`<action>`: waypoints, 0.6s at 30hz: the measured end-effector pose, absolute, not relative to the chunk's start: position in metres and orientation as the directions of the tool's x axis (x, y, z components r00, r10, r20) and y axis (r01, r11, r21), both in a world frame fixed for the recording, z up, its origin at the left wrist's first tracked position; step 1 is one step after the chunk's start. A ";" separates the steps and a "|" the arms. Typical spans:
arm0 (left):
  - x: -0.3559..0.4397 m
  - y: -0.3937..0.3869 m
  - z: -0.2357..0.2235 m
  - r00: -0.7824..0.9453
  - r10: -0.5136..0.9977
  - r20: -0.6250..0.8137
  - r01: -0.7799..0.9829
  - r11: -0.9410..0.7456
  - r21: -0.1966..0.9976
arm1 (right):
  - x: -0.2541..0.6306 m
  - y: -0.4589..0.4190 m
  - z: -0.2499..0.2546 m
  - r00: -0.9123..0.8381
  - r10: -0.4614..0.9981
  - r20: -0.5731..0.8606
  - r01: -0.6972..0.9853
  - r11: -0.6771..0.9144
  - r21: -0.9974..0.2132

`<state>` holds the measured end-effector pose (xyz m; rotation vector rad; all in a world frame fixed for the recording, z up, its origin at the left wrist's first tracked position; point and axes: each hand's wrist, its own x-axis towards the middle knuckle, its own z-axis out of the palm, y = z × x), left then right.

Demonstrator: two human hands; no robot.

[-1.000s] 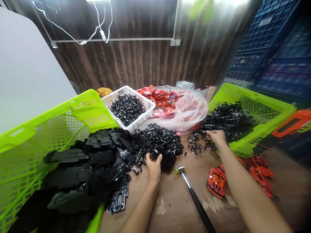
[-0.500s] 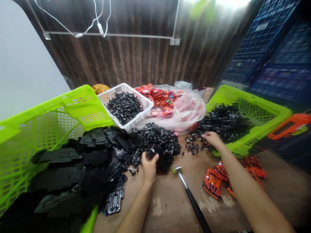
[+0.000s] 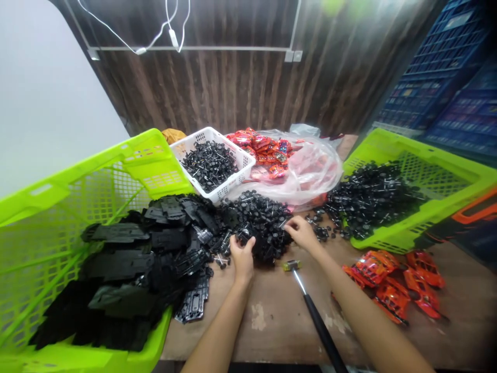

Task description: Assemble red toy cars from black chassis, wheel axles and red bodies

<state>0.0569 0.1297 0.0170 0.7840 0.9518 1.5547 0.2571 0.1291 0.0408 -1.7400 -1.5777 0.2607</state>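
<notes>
My left hand [image 3: 243, 258] is at the front of a heap of black toy wheels with metal axles [image 3: 258, 212]. Its thumb and fingers curl round a dark, shiny wheel piece, partly hidden against the heap. My right hand [image 3: 302, 233] hovers at the heap's right edge with thumb and fingertips pinched together; whatever is between them is too small to make out. A hammer [image 3: 310, 305] with a yellowish head and black handle lies on the table between my forearms.
Black car chassis plates [image 3: 120, 264] fill a tipped green crate [image 3: 155, 145] on the left. More wheels spill from the right green crate [image 3: 435, 155] and fill a white basket [image 3: 229, 189]. Orange car bodies [image 3: 376, 267] lie at right; others sit in a plastic bag [image 3: 310, 176] behind.
My right hand has moved left, from the wheels by the right crate to the middle heap. The left hand stays at the heap. The view has shifted slightly.
</notes>
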 end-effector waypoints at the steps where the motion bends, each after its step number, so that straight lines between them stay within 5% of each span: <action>1: 0.057 0.129 0.018 -0.184 0.983 -0.005 -0.449 -0.079 0.890 | 0.260 0.129 0.041 0.233 0.915 0.330 0.754 0.044 -0.655; 15: 0.057 0.124 0.023 -0.169 0.986 0.001 -0.430 -0.075 0.900 | 0.256 0.125 0.033 0.254 0.898 0.359 0.854 -0.034 -0.519; 18: 0.058 0.124 0.023 -0.162 0.987 0.004 -0.428 -0.074 0.901 | 0.242 0.129 0.037 0.293 0.873 0.391 0.913 -0.134 -0.384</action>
